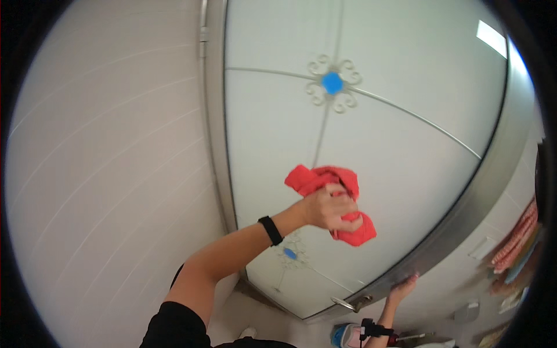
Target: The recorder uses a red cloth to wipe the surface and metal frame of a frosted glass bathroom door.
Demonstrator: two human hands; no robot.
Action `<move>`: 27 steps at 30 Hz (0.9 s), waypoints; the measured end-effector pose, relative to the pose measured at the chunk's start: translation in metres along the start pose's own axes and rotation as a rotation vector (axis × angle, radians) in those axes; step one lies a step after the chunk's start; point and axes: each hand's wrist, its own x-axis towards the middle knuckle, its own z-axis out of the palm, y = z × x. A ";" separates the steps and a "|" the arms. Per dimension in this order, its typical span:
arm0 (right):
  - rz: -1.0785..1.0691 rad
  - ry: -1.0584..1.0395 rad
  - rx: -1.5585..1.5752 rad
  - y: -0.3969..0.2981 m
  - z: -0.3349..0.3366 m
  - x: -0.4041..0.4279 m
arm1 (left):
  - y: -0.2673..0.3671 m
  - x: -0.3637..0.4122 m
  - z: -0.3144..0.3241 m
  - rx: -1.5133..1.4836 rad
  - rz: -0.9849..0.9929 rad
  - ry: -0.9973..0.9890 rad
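Note:
A bunched red cloth (365,230) is in my left hand (333,209), pressed against the frosted glass panel (404,174) of a metal-framed door. My left wrist wears a black band. Scrolled metal ornaments with blue centres (332,83) decorate the glass, one above the cloth and one below, partly beside my forearm. At the lower right, my right hand (404,289) grips the outer edge of the metal door frame (428,248); its fingers are partly hidden. Near it sits the lever door handle (346,303). A black strap with a device is on my right wrist.
A pale tiled wall (109,152) runs along the left, beside the hinge side. Cloths or towels (515,239) hang at the right. Below the handle stand a blue-and-pink container (348,335) and a red-and-metal object. One shoe (248,332) shows on the floor.

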 end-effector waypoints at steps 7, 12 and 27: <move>-0.035 -0.125 -0.023 -0.020 0.015 -0.017 | -0.121 -0.083 -0.113 0.173 -0.260 -0.074; 0.043 0.044 0.183 -0.001 0.036 -0.027 | -0.197 -0.173 -0.182 0.396 -0.510 -0.030; -0.013 0.145 -0.028 0.016 0.096 -0.059 | -0.087 -0.237 -0.109 0.734 -1.959 0.333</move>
